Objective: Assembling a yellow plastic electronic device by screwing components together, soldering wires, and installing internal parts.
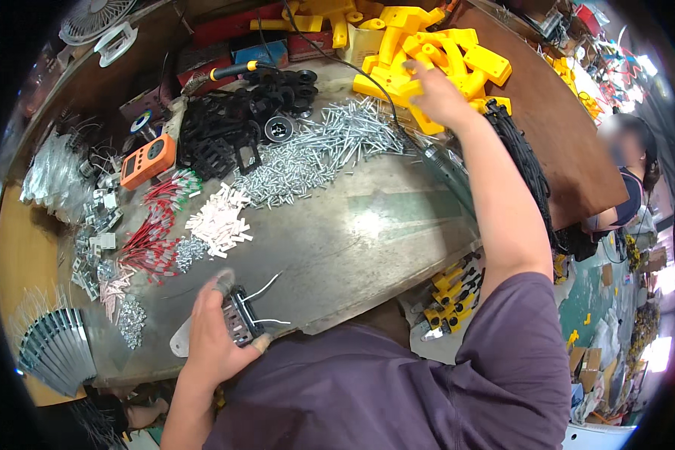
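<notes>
My left hand (211, 337) is near the table's front edge, fingers wrapped round a black slotted housing part (241, 316) with two white wires sticking out to the right. A pale rounded end (180, 341) shows beyond that hand; what it belongs to is partly hidden. My right arm stretches to the far right, and my right hand (440, 97) is over a pile of yellow plastic housings (409, 64). Its fingers are apart and at the housings, with nothing seen held in them. A dark green powered screwdriver (450, 176) lies just below that hand.
Heaped screws (300, 169), white sleeves (219, 220), red-wired parts (151, 244) and black plastic parts (214, 131) cover the table's back and left. An orange meter (148, 161) and a yellow-handled soldering iron (232, 71) lie there too. A bundle of black cables (521, 157) hangs at right; another person (626, 165) is beyond.
</notes>
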### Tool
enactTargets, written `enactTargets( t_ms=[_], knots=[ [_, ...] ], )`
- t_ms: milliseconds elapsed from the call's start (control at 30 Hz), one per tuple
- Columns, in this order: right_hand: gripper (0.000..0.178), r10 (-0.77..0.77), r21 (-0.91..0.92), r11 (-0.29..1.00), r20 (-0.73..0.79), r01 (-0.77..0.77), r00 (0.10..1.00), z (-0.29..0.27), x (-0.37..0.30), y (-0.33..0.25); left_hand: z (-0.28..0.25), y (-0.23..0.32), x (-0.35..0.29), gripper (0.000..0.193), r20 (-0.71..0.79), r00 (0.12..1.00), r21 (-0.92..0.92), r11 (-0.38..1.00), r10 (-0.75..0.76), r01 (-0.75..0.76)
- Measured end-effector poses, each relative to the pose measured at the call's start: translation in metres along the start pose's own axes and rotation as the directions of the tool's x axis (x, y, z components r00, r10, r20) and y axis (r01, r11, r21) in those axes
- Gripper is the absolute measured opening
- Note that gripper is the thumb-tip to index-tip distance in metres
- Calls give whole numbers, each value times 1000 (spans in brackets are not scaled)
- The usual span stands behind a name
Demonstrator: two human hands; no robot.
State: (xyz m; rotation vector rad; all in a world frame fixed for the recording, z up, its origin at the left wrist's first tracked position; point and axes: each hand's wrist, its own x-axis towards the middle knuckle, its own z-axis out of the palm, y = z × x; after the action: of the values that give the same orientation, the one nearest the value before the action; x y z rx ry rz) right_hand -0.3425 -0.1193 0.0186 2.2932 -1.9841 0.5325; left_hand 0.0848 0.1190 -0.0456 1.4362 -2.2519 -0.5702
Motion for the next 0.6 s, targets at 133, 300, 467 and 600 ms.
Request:
enactTargets(
  t_ms=[133,300,467,600],
  knots=[
    [54,38,362,926,-376,109,926,-31,-33,-17,-6,9,-1,107,-157,987,-280,958,24,-68],
    [46,46,933,-50,-355,357,934,-29,-128,-164,-10,52,30,112,-259,965,-809,556,-47,-190],
    [42,-299,999,14,33,-30,954,3,-188,-219,-6,55,30,77,-370,902,-816,542,-224,-200],
    [40,-341,992,35,129,-125,931,1,-197,-207,-5,48,13,70,-392,916,-683,695,-88,-226]
  ],
)
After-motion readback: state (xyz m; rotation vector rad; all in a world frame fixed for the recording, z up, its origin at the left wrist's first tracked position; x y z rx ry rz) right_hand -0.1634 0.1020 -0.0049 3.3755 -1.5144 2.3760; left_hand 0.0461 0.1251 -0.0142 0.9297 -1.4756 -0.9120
